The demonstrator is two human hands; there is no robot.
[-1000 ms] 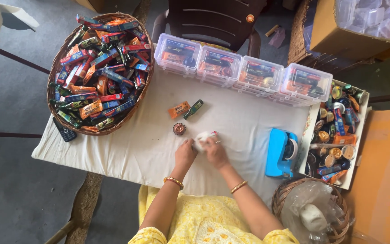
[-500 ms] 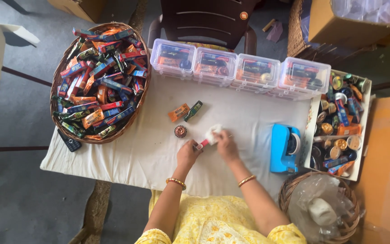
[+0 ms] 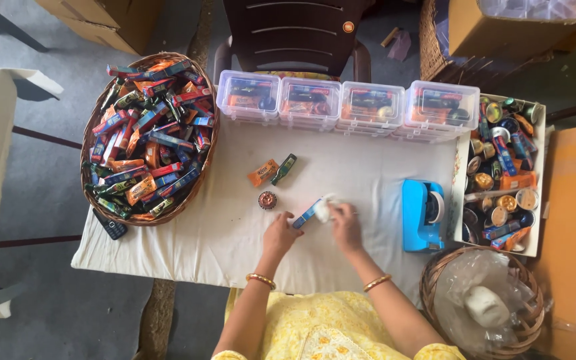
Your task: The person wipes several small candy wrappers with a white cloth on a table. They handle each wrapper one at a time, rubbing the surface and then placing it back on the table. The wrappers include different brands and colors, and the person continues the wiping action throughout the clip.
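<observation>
A small blue packet (image 3: 307,215) is lying slantwise near the front middle of the white tablecloth (image 3: 188,240), and both hands are meeting on it. The left hand (image 3: 280,237) is closing its fingers on the packet's lower end, while the right hand (image 3: 346,225) is pinching a small white wad (image 3: 323,209) against the packet's upper end; it may be a bit of paper or tape, the view being too small to tell. Both hands are holding with narrow, curled fingers, wrists resting low over the cloth, each wearing a gold bangle.

Just to the left of the packet a small round brown piece (image 3: 267,200) is sitting alone on the cloth. A little farther back an orange sachet (image 3: 263,173) and a dark green little bottle (image 3: 284,169) are lying side by side, touching or nearly so.

To the right of the hands a blue tape dispenser (image 3: 420,217) is standing near the table's edge. Along the back edge four clear lidded plastic boxes (image 3: 345,107) are lining up in a row, each holding coloured items. At the left a round wicker basket (image 3: 95,137) is overflowing with colourful packets, and a black handset (image 3: 110,225) is lying just beside its front rim. At the right a white tray (image 3: 541,193) is holding round tins and tubes, and below it a second wicker basket (image 3: 435,293) is holding clear plastic wrapping.
</observation>
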